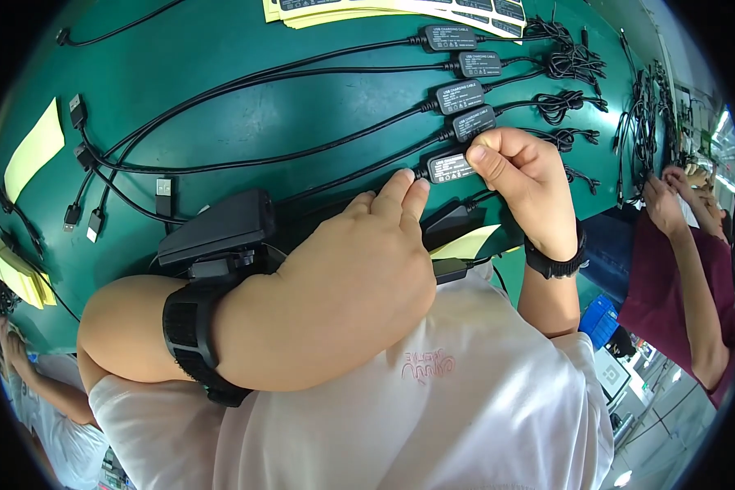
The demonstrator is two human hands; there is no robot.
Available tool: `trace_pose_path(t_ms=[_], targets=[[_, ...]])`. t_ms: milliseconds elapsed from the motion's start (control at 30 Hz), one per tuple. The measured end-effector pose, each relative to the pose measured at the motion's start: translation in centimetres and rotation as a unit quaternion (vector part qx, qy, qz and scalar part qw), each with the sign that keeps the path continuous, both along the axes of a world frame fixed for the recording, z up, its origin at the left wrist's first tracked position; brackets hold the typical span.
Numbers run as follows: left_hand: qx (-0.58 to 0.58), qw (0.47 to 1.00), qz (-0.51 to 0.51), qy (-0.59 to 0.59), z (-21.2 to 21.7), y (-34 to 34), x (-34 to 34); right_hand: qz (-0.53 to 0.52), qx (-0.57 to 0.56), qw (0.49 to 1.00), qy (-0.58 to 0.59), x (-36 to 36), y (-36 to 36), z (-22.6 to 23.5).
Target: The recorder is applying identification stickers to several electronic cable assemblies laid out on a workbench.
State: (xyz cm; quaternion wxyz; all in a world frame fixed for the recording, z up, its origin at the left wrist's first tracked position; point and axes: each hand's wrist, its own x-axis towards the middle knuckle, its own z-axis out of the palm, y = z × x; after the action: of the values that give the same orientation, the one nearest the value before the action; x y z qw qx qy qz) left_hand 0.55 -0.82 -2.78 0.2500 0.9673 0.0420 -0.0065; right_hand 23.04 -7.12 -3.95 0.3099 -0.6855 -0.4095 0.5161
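Box (pixel 449 168) with a printed label (pixel 443 167) on its face, a little black inline one, is right of centre between both hands, just nearer than the four labelled boxes (pixel 460 97) lined up further out. Right hand (pixel 521 180) has the box's right end pinched, thumb (pixel 479 155) on the face. Left hand (pixel 380 237) reaches across with two fingertips (pixel 420 184), slightly spread, at the left end by the cable collar (pixel 420 173); honestly can't tell if they're gripping or just touching, since the thumb's hidden.

My take: looks like pressing the label down, so I'd keep the box steady by that right end and rub from the middle outwards so no bubbles get trapped. Get the border even before pushing hard, and check the corners under the thumb, I'd bet those lift first. Label sheets (pixel 384 10) are at the far edge, loose yellow paper (pixel 37 151) on the left, all on the green table (pixel 327 102).
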Motion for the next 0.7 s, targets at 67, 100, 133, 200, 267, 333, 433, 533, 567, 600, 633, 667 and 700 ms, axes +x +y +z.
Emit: trace_pose_path(t_ms=[67,100,133,200,267,333,433,533,567,600,633,667,700], targets=[[0.010,1.000,0.000,-0.006,-0.07,-0.01,0.02,0.000,0.001,1.000,0.000,-0.01,0.00,-0.07],[0.004,1.000,0.000,-0.004,-0.10,-0.02,0.02,0.000,0.002,1.000,0.001,-0.04,-0.02,-0.11],[0.013,1.000,-0.001,-0.009,-0.11,0.00,0.01,0.000,0.004,1.000,0.001,-0.06,-0.03,-0.14],[0.008,1.000,-0.003,-0.005,-0.12,0.02,-0.02,-0.002,0.006,1.000,-0.002,-0.10,-0.08,-0.17],[0.011,1.000,0.000,-0.009,-0.10,-0.02,-0.03,-0.003,0.009,1.000,-0.007,-0.14,-0.15,-0.18],[0.009,1.000,0.001,-0.009,-0.09,-0.05,-0.02,-0.003,0.012,1.000,-0.016,-0.19,-0.21,-0.20],[0.011,1.000,0.000,-0.012,-0.13,-0.07,0.01,-0.010,0.022,1.000,-0.004,-0.29,-0.26,-0.28],[0.014,1.000,0.002,-0.014,-0.17,-0.11,-0.01,-0.007,0.024,1.000,-0.014,-0.41,-0.28,-0.38],[0.015,1.000,0.002,-0.015,-0.18,-0.11,-0.01,-0.009,0.026,0.999,-0.015,-0.40,-0.28,-0.38],[0.011,1.000,0.002,-0.013,-0.19,-0.12,-0.01,-0.011,0.024,1.000,-0.009,-0.37,-0.28,-0.37],[0.014,1.000,0.003,-0.016,-0.19,-0.13,-0.01,-0.016,0.023,1.000,-0.003,-0.33,-0.30,-0.35],[0.012,1.000,0.004,-0.017,-0.19,-0.14,0.00,-0.013,0.021,1.000,-0.005,-0.30,-0.33,-0.33],[0.004,1.000,0.007,-0.016,-0.19,-0.15,0.01,-0.014,0.022,1.000,-0.008,-0.27,-0.36,-0.32]])
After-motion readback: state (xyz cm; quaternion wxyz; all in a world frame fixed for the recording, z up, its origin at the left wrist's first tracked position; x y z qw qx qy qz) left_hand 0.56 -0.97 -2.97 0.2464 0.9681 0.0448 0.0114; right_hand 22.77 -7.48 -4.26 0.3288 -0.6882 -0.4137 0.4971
